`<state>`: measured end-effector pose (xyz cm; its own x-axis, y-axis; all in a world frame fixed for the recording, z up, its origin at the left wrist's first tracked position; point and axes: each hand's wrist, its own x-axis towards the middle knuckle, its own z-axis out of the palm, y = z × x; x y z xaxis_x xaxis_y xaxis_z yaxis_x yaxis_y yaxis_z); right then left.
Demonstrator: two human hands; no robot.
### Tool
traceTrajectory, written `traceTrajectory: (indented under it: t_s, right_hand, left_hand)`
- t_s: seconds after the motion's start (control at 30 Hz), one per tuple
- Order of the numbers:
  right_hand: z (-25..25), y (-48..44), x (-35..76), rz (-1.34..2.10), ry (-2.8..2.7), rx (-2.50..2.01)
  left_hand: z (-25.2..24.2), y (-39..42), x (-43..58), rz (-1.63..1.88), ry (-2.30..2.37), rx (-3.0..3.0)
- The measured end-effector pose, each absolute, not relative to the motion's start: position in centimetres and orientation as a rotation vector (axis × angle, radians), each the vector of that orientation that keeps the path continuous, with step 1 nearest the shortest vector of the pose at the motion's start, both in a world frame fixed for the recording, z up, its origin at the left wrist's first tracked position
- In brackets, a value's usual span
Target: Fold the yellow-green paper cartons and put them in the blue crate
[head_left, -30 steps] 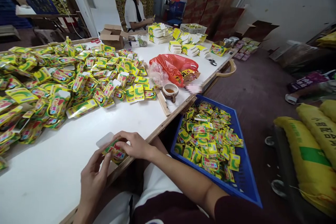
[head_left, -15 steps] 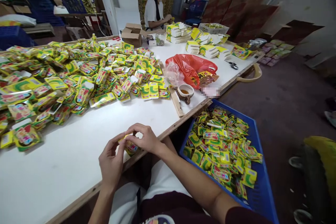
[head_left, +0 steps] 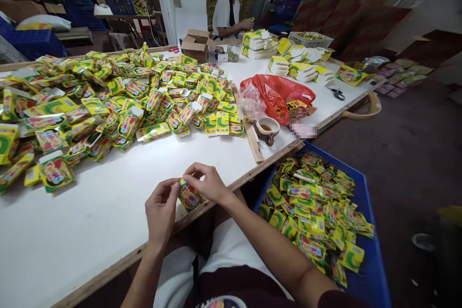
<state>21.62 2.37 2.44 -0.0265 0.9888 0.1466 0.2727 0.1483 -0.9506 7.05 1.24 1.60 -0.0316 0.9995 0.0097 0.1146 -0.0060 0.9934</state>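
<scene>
A small yellow and green printed box (head_left: 189, 196) rests at the front edge of the white table, its colourful lettering facing up. My left hand (head_left: 162, 208) pinches with thumb and forefinger at the box's top left corner. At its upper edge, the fingertips of my right hand (head_left: 206, 184) are also closed on the box and partly cover it. A large heap of similar boxes (head_left: 159, 101) spreads over the table beyond my hands. More of them fill a blue crate (head_left: 373, 250) to my right, below table height.
A wooden strip (head_left: 253, 142) lies by a cup of brown liquid (head_left: 267, 127). Behind are a red plastic bag (head_left: 276, 91), scissors (head_left: 337, 94), a cardboard box (head_left: 197, 45) and stacked yellow-and-white cartons (head_left: 258, 45). Another person (head_left: 227, 12) sits across the table.
The view has turned slightly left, so the scene sits further right. My fingers have shifted along the box's upper edge, and more of its printed face shows.
</scene>
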Motion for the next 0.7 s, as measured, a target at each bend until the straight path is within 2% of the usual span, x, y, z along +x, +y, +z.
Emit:
traceTrajectory:
  t_s: [0.23, 0.33, 0.43, 0.5, 0.6, 0.7]
  right_hand:
    - [1.8, 1.5, 21.8, 1.0, -1.515, -1.16]
    - [2.4, 0.3, 23.2, 0.893, -1.495, -1.186]
    - [4.8, -2.6, 28.7, 0.591, -1.421, -1.426]
    - [6.6, -5.3, 34.1, 0.33, -1.396, -1.765]
    - [8.2, -9.0, 40.8, -0.013, -1.436, -2.225]
    - [7.7, -10.6, 41.7, 0.077, -1.448, -2.254]
  left_hand:
    - [1.8, -0.2, 6.8, 1.131, 1.231, 1.482]
    - [2.8, 0.7, 6.4, 1.047, 1.183, 1.718]
    - [3.6, 5.3, 5.5, 1.066, 1.222, 1.94]
    - [3.4, 10.1, 4.5, 1.071, 1.342, 2.054]
    - [2.3, 17.8, 3.1, 0.83, 1.516, 2.279]
    - [1.2, 22.8, 2.4, 0.549, 1.611, 2.374]
